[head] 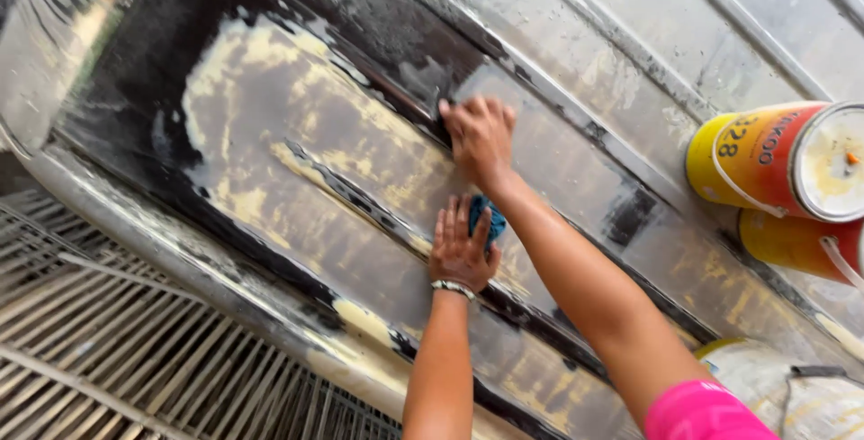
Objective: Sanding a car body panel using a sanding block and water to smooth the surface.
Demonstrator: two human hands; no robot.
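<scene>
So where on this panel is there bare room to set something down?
Free: the patchy stretch of the metal panel left of both hands. Crowded: right edge, where two paint cans and a white bucket sit.

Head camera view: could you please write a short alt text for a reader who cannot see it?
Two bare hands press on a dark metal panel smeared with patches of yellowish filler; the left hand holds a blue cloth, and the right hand lies flat higher up. Red-and-yellow paint cans stand at the right.
</scene>
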